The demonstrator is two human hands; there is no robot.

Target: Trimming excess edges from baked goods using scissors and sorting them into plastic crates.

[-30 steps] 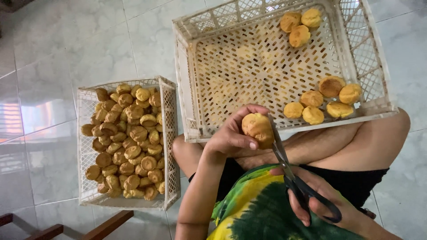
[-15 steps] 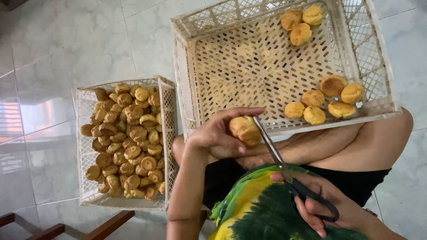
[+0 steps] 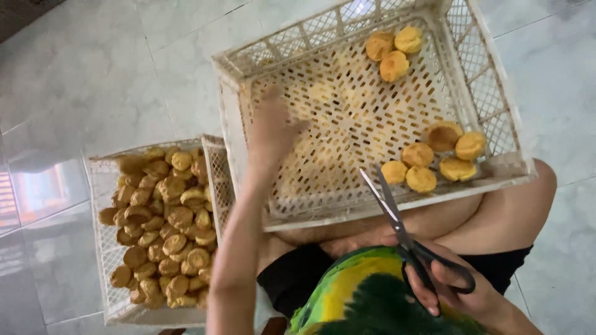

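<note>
Left hand (image 3: 270, 133), fingers loosely open and blurred, over white crate (image 3: 490, 105) holding 8 buns (image 3: 422, 167); right hand (image 3: 459, 288) grips scissors (image 3: 397, 223); smaller crate (image 3: 99, 186) full.

The floor (image 3: 93, 74) is laid with large pale grey glossy tiles, faintly marbled, with thin grout lines running between them. A bright patch of reflected light (image 3: 43, 186) lies on the tiles at the left edge. In the upper left corner a darker strip (image 3: 22, 12) meets the tiles.
</note>
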